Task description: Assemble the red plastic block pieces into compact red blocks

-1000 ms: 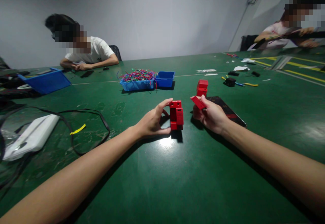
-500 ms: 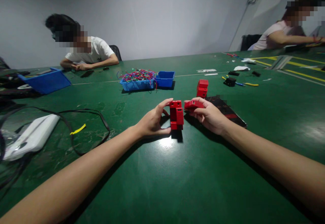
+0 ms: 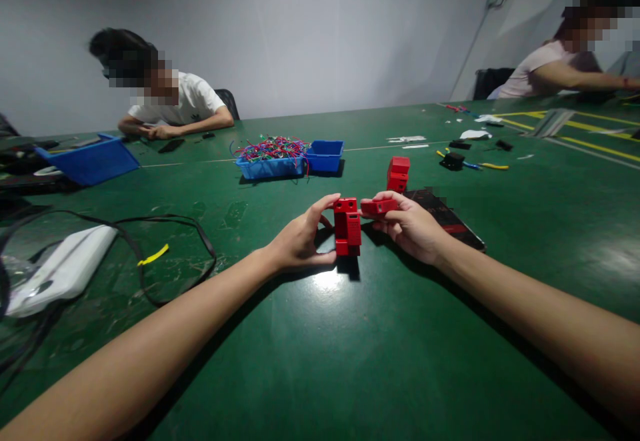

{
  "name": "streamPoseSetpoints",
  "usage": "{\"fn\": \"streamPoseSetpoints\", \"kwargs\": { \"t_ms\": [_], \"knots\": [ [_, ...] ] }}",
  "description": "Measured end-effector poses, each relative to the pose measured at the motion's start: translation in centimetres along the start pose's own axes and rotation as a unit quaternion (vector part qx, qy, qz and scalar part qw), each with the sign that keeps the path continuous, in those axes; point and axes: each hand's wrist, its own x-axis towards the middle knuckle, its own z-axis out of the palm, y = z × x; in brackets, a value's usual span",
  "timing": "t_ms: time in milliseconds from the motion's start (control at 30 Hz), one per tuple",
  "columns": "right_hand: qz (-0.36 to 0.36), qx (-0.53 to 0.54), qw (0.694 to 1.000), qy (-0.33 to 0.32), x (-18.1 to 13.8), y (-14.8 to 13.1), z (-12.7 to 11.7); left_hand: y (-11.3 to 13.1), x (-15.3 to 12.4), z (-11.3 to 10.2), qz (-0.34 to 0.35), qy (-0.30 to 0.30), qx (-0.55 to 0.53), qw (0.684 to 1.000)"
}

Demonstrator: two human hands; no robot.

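Observation:
My left hand grips a red plastic housing between thumb and fingers, holding it upright at the middle of the green table. Two round holes show at the housing's top, and a slot at its upper right. My right hand is closed on a smaller red plastic block, pinched just right of the housing. The block's left end is close beside the housing; whether they touch I cannot tell. Behind my right hand stands another red housing, apart from both hands.
A dark flat box lies by my right hand. Farther back are a blue bin of colored wires, a second blue bin and pliers. At left are a white pouch and a black cable. Two people sit across the table.
My right hand has tilted the small red block flatter and shifted it slightly left. My left hand and its housing have stayed in place.

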Motion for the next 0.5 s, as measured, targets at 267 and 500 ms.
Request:
{"fn": "streamPoseSetpoints", "kwargs": {
  "t_ms": [267,500],
  "knots": [
    [0.03,0.051,0.998,0.011,-0.13,-0.48,0.05,0.07,0.07,-0.11,0.005,-0.001,0.0,1.0],
    [-0.034,-0.045,0.998,-0.022,-0.11,0.2,-0.07,-0.01,0.07,0.09,0.006,0.008,-0.013,1.0]
  ]
}}
